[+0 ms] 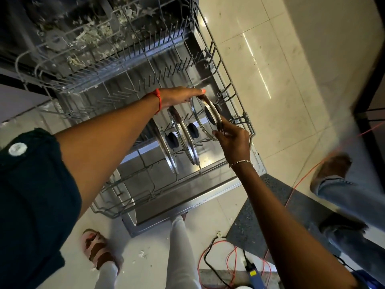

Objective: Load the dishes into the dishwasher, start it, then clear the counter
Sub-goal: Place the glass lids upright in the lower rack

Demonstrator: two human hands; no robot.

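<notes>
The dishwasher's lower rack point(239, 101) is pulled out over the open door point(187, 197). Three glass pot lids with black knobs stand on edge in its tines. Both of my hands hold the rightmost lid point(205, 119): my left hand point(179, 97) grips its top rim, and my right hand point(231, 138) pinches its lower rim. The middle lid point(184, 136) and the left lid point(166, 149) stand free in the rack. The upper rack point(87, 65) is pulled out above, with pale debris scattered on it.
Another person's legs and shoes point(337, 184) stand on the floor at the right. A dark mat point(260, 215) lies by the door's corner. Red and black cables point(220, 263) and a blue device point(254, 274) lie on the floor near my feet.
</notes>
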